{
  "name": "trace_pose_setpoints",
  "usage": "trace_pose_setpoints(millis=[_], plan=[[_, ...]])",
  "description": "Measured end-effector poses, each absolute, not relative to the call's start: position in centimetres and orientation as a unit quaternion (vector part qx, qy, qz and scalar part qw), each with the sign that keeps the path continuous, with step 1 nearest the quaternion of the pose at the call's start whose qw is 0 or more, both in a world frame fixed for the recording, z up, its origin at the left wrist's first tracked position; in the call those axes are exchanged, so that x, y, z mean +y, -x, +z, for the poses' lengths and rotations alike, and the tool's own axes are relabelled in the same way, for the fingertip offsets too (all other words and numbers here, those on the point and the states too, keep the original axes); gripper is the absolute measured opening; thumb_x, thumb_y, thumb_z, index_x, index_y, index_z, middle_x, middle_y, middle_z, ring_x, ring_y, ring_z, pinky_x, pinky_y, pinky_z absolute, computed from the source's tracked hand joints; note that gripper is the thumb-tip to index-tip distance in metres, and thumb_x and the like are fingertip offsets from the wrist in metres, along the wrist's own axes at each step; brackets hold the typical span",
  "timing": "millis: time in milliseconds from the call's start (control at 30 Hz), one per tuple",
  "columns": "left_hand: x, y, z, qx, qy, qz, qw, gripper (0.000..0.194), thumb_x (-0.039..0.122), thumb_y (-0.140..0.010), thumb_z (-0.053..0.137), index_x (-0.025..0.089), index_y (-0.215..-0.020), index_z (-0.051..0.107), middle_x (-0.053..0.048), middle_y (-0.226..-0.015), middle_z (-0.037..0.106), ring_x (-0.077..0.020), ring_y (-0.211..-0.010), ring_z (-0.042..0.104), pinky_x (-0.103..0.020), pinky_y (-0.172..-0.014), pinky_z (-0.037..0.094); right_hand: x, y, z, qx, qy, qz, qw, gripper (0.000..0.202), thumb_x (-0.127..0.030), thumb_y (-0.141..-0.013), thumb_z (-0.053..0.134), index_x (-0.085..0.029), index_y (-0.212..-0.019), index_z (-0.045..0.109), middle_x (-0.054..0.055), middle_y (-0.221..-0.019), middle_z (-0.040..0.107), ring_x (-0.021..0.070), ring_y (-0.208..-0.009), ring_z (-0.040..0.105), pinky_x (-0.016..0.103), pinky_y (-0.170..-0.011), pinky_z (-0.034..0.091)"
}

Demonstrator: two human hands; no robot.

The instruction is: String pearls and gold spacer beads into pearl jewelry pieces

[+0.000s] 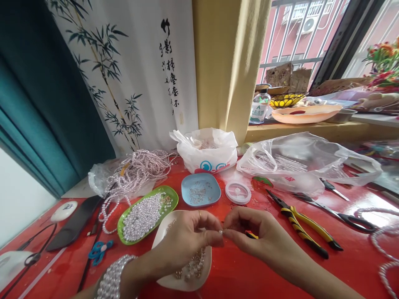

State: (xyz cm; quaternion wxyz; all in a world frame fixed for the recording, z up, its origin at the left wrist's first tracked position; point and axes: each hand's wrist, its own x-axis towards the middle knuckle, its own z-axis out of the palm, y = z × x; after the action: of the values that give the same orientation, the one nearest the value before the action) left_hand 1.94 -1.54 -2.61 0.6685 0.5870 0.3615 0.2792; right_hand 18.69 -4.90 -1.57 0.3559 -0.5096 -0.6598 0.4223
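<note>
My left hand (pixel 199 228) is closed in a pinch on a small white pearl bead (pixel 220 231) over the white dish. Close against it, the thumb and forefinger of my right hand (pixel 249 227) are pressed together at the bead. What those right fingers hold is too small to make out. A yellow and black piece of a tool (pixel 252 235) shows at my right palm; whether it is held or lies behind cannot be told. Below my left hand, the white dish (pixel 177 285) holds pearl beads and gold-coloured pieces, partly hidden. A pearl bracelet (pixel 114 279) circles my left wrist.
A green tray (pixel 122 236) of pearls, a blue tray (pixel 185 187) of small metal parts and a round clear lid (pixel 238 193) stand beyond my hands. Strung pearls (pixel 140 166) are heaped left. Yellow-black pliers (pixel 301 228), scissors (pixel 355 222) and plastic bags (pixel 207 151) lie around.
</note>
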Motion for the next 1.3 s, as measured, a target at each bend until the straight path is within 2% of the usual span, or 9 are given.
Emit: trace_pose_setpoints(millis=[333,733,933,1033,1133,1300], plan=[[-1.51,-2.0,-2.85,0.335,-0.583,0.282,0.684,0.01,0.017,-0.066,0.066,0.011,-0.071,0.061,0.0,-0.063,0.06,-0.0088,-0.059,0.054,-0.022,-0.059,0.041,-5.01,-18.72,-1.66,-0.723,0.502,0.317,0.355,0.009,-0.015,-0.068,0.049,-0.018,-0.06,0.051,-0.003,-0.054,0.05,0.0085,-0.049,0.042,0.021,-0.046,0.035],[-1.89,-1.92,-2.59,0.345,-0.649,0.291,0.612,0.006,0.018,-0.068,0.065,0.014,-0.071,0.063,-0.001,-0.069,0.063,-0.0128,-0.067,0.057,-0.024,-0.064,0.042,-5.08,-18.62,-0.91,-0.711,0.518,0.337,0.337,0.008,-0.013,-0.065,0.049,-0.018,-0.059,0.051,-0.003,-0.053,0.048,0.0085,-0.049,0.042,0.02,-0.046,0.035],[-2.2,-1.91,-2.42,0.366,-0.715,0.283,0.524,0.004,0.019,-0.073,0.061,0.016,-0.074,0.063,-0.003,-0.073,0.066,-0.0149,-0.07,0.059,-0.025,-0.064,0.043,-5.25,-18.66,-1.06,-0.731,0.52,0.305,0.32,0.009,-0.01,-0.063,0.048,-0.018,-0.06,0.051,-0.003,-0.053,0.051,0.0089,-0.048,0.043,0.02,-0.043,0.035],[-2.33,-1.9,-2.17,0.361,-0.778,0.294,0.422,0.007,0.02,-0.075,0.06,0.016,-0.072,0.065,-0.004,-0.071,0.066,-0.0162,-0.069,0.059,-0.027,-0.066,0.043,-5.5,-18.56,-1.33,-0.761,0.51,0.221,0.335,0.012,-0.008,-0.062,0.048,-0.019,-0.059,0.048,-0.002,-0.055,0.053,0.0095,-0.049,0.047,0.02,-0.044,0.037],[-2.43,-1.74,-1.98,0.335,-0.822,0.312,0.338,0.012,0.024,-0.079,0.057,0.017,-0.077,0.066,-0.006,-0.072,0.066,-0.017,-0.069,0.059,-0.028,-0.066,0.042,-5.74,-18.47,-1.28,-0.783,0.49,0.153,0.351,0.013,-0.009,-0.068,0.048,-0.02,-0.064,0.052,0.0,-0.059,0.056,0.01,-0.051,0.05,0.02,-0.046,0.04],[-2.28,-1.42,-2.05,0.359,-0.801,0.341,0.336,0.016,0.03,-0.08,0.055,0.019,-0.084,0.067,-0.004,-0.072,0.067,-0.0148,-0.062,0.057,-0.025,-0.057,0.041,-5.59,-18.78,-0.87,-0.777,0.498,0.15,0.355,0.011,-0.016,-0.073,0.053,-0.021,-0.08,0.06,0.0,-0.059,0.06,0.0113,-0.05,0.054,0.021,-0.047,0.044]])
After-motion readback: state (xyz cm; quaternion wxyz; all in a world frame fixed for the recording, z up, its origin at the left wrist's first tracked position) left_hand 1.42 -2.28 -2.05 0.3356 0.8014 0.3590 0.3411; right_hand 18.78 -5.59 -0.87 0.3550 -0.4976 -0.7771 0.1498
